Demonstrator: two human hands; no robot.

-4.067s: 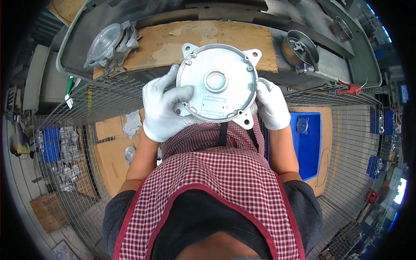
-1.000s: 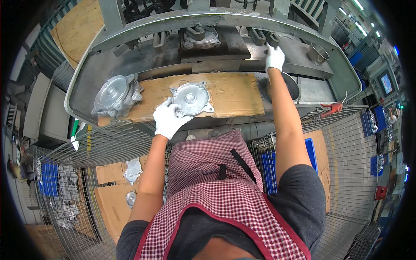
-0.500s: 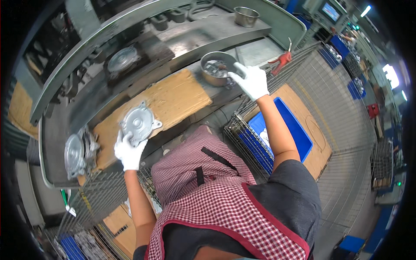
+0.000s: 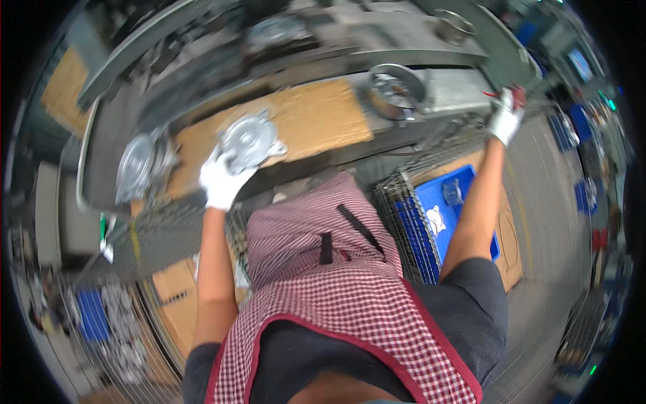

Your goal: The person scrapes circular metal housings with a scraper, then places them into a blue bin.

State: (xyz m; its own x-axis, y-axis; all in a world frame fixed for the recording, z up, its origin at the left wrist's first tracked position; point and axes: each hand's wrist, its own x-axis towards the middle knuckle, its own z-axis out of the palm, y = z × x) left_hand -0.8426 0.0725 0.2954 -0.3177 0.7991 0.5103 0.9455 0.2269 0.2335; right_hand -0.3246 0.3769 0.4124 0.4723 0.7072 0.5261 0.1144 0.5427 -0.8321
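Note:
My left hand (image 4: 225, 180), in a white glove, grips the near left edge of a round grey metal casting (image 4: 248, 140) with lugs on its rim. The casting is over a brown cardboard sheet (image 4: 323, 114) on the bench; whether it rests there I cannot tell. Reaching far right, my white-gloved right hand (image 4: 503, 122) is closed around a red air blow gun (image 4: 518, 96) at the bench end. Motion blurs its fingers a little. Between the hands stands a metal pot (image 4: 393, 106) with small shiny parts inside.
More castings (image 4: 136, 165) stand at the bench's left end, and another casting (image 4: 277, 31) lies on a dark plate at the back. A second metal pot (image 4: 452, 28) stands far right. Below my right arm, a blue bin (image 4: 431, 192) sits beside a wire cart.
My right hand has moved right, from beside the pot to the red blow gun. The left hand keeps hold of the casting. The whole view has shifted.

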